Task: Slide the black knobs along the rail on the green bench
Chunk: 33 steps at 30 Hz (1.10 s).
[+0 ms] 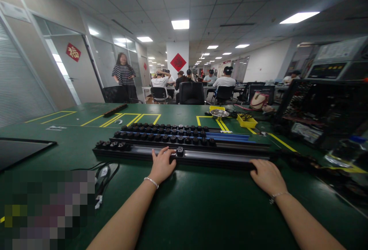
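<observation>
A long black rail [218,156] with a shiny channel lies across the green table in front of me. Several black socket-like modules [113,145] sit in its left end, and a single module [180,151] sits near its middle. My left hand [163,162] lies over the rail just left of that single module, its fingers apart and its fingertips on the channel. At the rail's right end, the fingers of my right hand [268,175] are curled over the front edge, partly hidden from view. Behind it are more rails carrying rows of modules [172,139], one rail blue [235,137].
A yellow bin [246,121] and a metal bowl [219,113] stand at the back right. Dark equipment [313,104] is on the right. Black cables [107,179] lie at left, near a black panel [25,148]. Several people are beyond the table, one standing [124,75].
</observation>
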{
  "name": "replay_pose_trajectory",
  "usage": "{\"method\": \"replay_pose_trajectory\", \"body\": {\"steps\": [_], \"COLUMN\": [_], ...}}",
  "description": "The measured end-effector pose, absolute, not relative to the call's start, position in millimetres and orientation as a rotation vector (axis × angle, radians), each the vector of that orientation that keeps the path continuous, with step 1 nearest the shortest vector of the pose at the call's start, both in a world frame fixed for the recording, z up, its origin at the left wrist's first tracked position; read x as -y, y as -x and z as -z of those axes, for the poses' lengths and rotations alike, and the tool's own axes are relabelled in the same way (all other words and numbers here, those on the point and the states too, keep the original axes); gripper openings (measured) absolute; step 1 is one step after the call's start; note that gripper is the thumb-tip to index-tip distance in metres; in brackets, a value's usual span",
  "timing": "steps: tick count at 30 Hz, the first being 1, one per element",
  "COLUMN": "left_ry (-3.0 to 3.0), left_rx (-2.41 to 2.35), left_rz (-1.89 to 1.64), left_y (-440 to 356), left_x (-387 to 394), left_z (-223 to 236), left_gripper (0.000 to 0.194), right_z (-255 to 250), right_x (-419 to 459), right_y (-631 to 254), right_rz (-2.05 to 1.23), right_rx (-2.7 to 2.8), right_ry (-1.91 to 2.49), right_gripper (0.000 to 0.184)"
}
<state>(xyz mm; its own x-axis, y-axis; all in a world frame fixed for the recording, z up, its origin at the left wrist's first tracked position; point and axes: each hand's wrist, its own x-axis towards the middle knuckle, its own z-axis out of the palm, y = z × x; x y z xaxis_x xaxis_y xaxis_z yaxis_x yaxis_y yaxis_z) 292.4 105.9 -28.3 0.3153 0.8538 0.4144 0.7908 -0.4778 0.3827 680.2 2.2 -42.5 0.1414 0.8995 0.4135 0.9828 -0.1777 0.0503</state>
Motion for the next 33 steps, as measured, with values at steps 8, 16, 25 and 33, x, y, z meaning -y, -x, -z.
{"method": "replay_pose_trajectory", "body": {"steps": [8, 16, 25, 33], "left_ry": [-2.493, -2.519, -2.572, -2.645], "left_rx": [-1.503, -1.49, -1.43, -1.336], "left_rz": [-0.842, -0.793, -0.739, -0.684], "left_y": [-292.5, -292.8, -292.6, -291.0], "left_x": [-104.8, -104.2, -102.6, -102.1], "left_z": [27.3, 26.8, 26.4, 25.4], "left_gripper": [0.033, 0.037, 0.04, 0.045], "right_z": [44.7, 43.0, 44.7, 40.1], "right_x": [-3.3, -3.0, -1.9, -1.5], "right_y": [-681.6, -680.6, -679.8, -655.4], "right_rz": [0.536, 0.499, 0.494, 0.608], "right_rx": [1.853, 1.844, 1.829, 1.884], "right_ry": [2.179, 2.192, 2.174, 2.04], "right_gripper": [0.032, 0.031, 0.034, 0.037]}}
